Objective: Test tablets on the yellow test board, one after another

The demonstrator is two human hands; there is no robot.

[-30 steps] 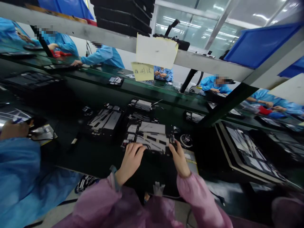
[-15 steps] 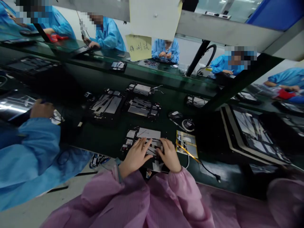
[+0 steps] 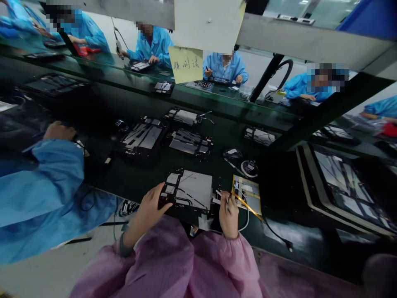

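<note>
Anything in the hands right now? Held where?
Right hand: apparently pinching thin pale strips by their right ends; blur hides what they are. Left hand: at the left edge of the open device; can't tell if gripping.

A long, dark green bench (image 3: 130, 179) with a glossy top crosses the room. Above it runs a pale grey metal beam (image 3: 273, 35), with black posts (image 3: 266, 80) beneath. Beyond the bench is a plain white wall (image 3: 105, 25); high over its far right side, glass window panes (image 3: 328, 11) show bright light streaks. Below its near edge lies pale grey floor (image 3: 58, 275).
</note>
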